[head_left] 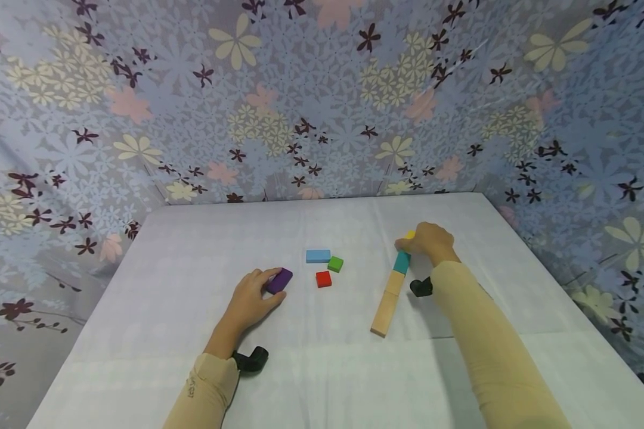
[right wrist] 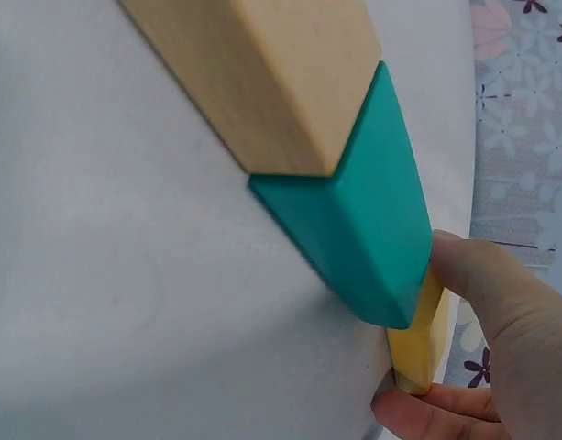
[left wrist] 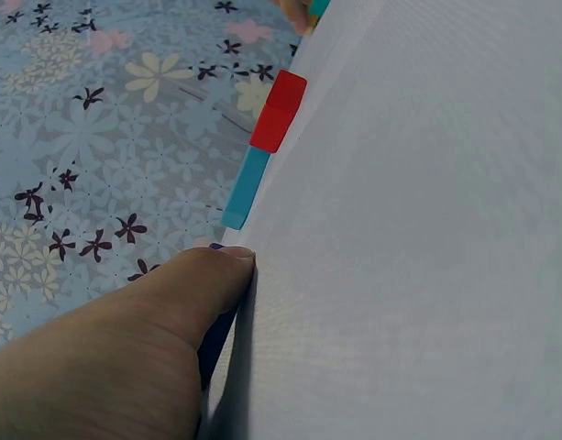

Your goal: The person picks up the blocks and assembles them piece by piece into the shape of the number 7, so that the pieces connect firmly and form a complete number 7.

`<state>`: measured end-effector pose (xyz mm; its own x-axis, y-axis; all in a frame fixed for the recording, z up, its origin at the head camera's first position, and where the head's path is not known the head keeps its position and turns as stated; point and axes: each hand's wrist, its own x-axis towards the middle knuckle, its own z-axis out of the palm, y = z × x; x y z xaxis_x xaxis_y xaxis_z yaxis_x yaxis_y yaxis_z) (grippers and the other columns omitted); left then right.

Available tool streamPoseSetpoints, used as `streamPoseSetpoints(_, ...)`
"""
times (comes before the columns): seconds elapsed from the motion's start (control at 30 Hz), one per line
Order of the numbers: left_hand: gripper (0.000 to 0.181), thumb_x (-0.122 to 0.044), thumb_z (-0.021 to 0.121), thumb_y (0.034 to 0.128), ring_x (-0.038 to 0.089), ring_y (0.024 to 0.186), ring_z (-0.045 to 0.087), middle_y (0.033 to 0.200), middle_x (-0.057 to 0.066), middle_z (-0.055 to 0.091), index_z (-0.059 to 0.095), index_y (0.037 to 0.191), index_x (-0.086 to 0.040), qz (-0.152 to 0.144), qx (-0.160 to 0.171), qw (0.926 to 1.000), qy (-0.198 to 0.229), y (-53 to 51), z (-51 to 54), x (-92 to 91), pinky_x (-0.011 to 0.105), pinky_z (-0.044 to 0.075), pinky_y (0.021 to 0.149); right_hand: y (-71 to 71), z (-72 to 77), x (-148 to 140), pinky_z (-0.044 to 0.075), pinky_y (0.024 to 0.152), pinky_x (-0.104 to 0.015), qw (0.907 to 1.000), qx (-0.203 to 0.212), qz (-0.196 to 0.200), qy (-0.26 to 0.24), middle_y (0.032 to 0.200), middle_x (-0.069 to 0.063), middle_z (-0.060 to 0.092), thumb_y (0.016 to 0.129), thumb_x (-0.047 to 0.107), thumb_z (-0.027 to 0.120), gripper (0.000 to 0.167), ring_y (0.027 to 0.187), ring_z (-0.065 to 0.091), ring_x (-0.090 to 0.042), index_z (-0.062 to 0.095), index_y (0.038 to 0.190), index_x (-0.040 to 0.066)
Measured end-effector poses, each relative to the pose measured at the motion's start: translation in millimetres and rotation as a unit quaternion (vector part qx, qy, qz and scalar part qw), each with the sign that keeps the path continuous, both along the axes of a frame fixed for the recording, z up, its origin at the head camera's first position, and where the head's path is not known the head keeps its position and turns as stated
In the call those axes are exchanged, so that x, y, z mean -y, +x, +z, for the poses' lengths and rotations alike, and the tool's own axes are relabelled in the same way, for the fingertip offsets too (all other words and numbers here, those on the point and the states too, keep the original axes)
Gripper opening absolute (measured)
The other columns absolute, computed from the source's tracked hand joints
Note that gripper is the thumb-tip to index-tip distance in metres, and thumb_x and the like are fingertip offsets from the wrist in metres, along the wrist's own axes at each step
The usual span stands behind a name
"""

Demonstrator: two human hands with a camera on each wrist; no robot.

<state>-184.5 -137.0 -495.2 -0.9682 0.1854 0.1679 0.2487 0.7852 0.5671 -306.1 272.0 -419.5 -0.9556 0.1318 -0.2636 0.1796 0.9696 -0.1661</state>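
Left of the red block [head_left: 324, 279] on the white cloth [head_left: 322, 381], the left hand [head_left: 249, 302] grips the purple block [head_left: 280, 281], while to the red block's right and farther away the right hand [head_left: 432, 241] pinches the yellow block [head_left: 410, 235] beside the teal block [head_left: 402, 263].

Head view, 7 o'clock: my left sleeve [head_left: 185, 411], tan, long, plain weave, ending in cuff [head_left: 218, 364] at wrist. Small dark lettering [head_left: 191, 387] at cuff's 8 o'clock; too small to read. Black wrist unit [head_left: 252, 360] at cuff's 3 o'clock, rounded, bent like short elbow pipe. Head view, 4 o'clock: my right sleeve [head_left: 494, 357], matching tan, lightly creased. Second black unit [head_left: 421, 288] at its cuff's 8 o'clock, rounded end. My left hand [head_left: 248, 302], right hand [head_left: 433, 241]: bare.
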Motion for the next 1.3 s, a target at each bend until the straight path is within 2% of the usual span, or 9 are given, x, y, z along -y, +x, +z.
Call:
streamPoseSetpoints(0.13,0.059,-0.036,0.074,0.0861,0.017,0.085,0.047,0.097,0.003,0.060,0.056,0.141,-0.021,0.000,0.001,1.0000,0.000,0.2,0.6,-0.2,0.034,0.039,0.078,-0.1,-0.2,0.9,0.044,0.081,-0.045,0.9999,0.012,-0.007,-0.001,0.096,-0.014,0.055,0.085,0.062,0.061,0.069,0.090,0.051,-0.030,0.056,0.113,-0.001)
streamPoseSetpoints(0.3,0.059,-0.037,0.074,0.0864,0.016,0.086,0.047,0.098,0.003,0.060,0.056,0.141,-0.022,0.001,0.001,1.0000,-0.001,-0.3,-0.4,0.0,0.034,0.039,0.078,5.0,6.3,3.0,0.045,0.086,-0.047,0.9997,0.022,-0.004,0.005,0.100,-0.015,0.057,0.086,0.061,0.062,0.072,0.093,0.052,-0.031,0.056,0.118,-0.003)
streamPoseSetpoints(0.7,0.059,-0.036,0.074,0.0865,0.016,0.086,0.048,0.098,0.003,0.060,0.056,0.141,-0.021,0.001,-0.002,1.0000,-0.001,-0.8,-0.1,-0.5,0.034,0.040,0.078,9.9,12.6,9.4,0.045,0.088,-0.048,0.9986,0.049,0.000,0.018,0.103,-0.016,0.058,0.087,0.063,0.059,0.074,0.094,0.052,-0.032,0.055,0.124,-0.002)
streamPoseSetpoints(1.07,0.058,-0.036,0.074,0.0868,0.016,0.087,0.048,0.099,0.004,0.061,0.056,0.140,-0.021,0.001,0.000,1.0000,-0.005,0.7,2.0,-0.6,0.034,0.040,0.079,10.9,12.5,11.3,0.045,0.089,-0.048,0.9972,0.069,0.007,0.029,0.104,-0.016,0.059,0.087,0.065,0.056,0.075,0.094,0.054,-0.030,0.057,0.122,0.000)
streamPoseSetpoints(1.2,0.058,-0.036,0.073,0.0871,0.017,0.087,0.048,0.100,0.004,0.061,0.056,0.141,-0.021,0.002,0.004,1.0000,-0.006,1.1,3.2,-0.8,0.035,0.040,0.080,11.3,13.7,13.6,0.045,0.090,-0.050,0.9975,0.056,0.009,0.041,0.115,-0.022,0.061,0.087,0.068,0.054,0.085,0.100,0.057,-0.035,0.051,0.130,-0.005)
streamPoseSetpoints(1.3,0.059,-0.036,0.073,0.0872,0.018,0.088,0.049,0.100,0.005,0.061,0.055,0.141,-0.020,0.002,0.008,1.0000,-0.004,1.6,5.0,-1.2,0.036,0.041,0.080,12.2,16.1,17.7,0.045,0.093,-0.053,0.9988,0.020,0.014,0.042,0.124,-0.028,0.059,0.088,0.068,0.053,0.090,0.109,0.057,-0.043,0.044,0.135,-0.008)
